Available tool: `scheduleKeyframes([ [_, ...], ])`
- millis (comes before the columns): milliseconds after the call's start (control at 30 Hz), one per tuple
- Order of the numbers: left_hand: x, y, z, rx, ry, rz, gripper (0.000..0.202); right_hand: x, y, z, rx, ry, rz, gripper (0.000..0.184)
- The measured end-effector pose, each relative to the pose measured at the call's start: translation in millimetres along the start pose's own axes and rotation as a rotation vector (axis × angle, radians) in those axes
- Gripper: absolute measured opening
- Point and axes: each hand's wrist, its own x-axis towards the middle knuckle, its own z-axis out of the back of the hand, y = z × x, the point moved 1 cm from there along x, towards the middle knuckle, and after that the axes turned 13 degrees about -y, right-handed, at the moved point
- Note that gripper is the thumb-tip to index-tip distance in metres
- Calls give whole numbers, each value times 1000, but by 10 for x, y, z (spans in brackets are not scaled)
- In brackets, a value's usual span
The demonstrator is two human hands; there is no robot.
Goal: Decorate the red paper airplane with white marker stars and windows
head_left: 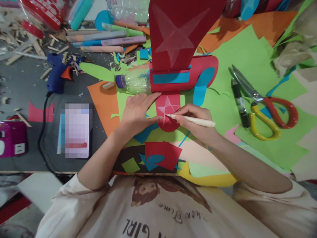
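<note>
My right hand (195, 120) is closed around a white marker (198, 121), its tip on a small red paper flap (168, 125) where a pale star is drawn. My left hand (137, 110) lies spread beside the flap, thumb and forefinger reaching to its left edge. Behind the flap lies a plastic bottle (136, 81) with a purple cap, its right part wrapped in red paper (170, 86) with blue strips. A large red paper wing (173, 39) bearing another pale star rises from the wrap.
Scissors (260, 97) and a black pen (240, 104) lie at right on green paper (235, 56). At left are a blue glue gun (55, 72) with its cord and a phone (77, 130). Markers (109, 41), wood bits and paper scraps (163, 153) are scattered about.
</note>
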Motion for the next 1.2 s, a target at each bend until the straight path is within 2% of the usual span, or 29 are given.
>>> scheduleKeyframes([
  [333,6,-15,1,8,19,14,68,11,14,3,-73,51,-34,24],
  [867,-5,2,2,-24,-13,1,65,21,27,11,-130,213,29,27],
  [967,-5,-2,2,-12,-1,8,65,24,17,13,-97,180,5,30],
  [1100,-2,-13,10,9,12,10,66,45,34,12,-26,65,-68,37],
  [1200,-1,-12,13,13,14,11,66,59,52,10,77,59,-92,47],
])
